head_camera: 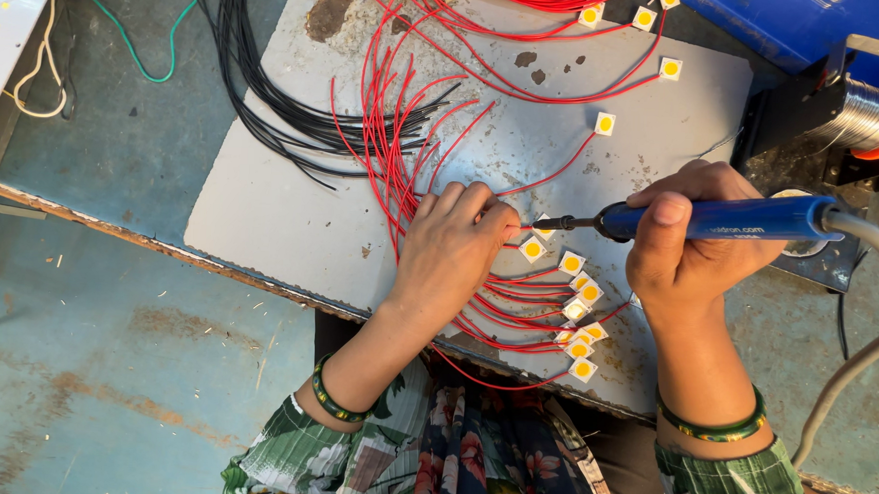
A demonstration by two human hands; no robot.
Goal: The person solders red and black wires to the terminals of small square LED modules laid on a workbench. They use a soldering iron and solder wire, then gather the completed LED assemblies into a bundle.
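Note:
My right hand [691, 248] grips a blue-handled soldering iron [713, 219] held level, its dark tip pointing left toward a small white square chip with a yellow centre [532, 248]. My left hand [454, 246] rests on the grey metal sheet [265, 212], fingers curled and pinching a thin red wire [559, 173] beside that chip. Several more such chips [581, 320] with red leads lie bunched just below the tip, near the sheet's front edge.
A fan of red wires [395, 129] and black wires [269, 95] spreads across the sheet's upper part. More chips [670, 68] lie at the top right. A solder spool [868, 114] and a blue box [798, 26] stand at the right; the iron's grey cord [870, 330] hangs down.

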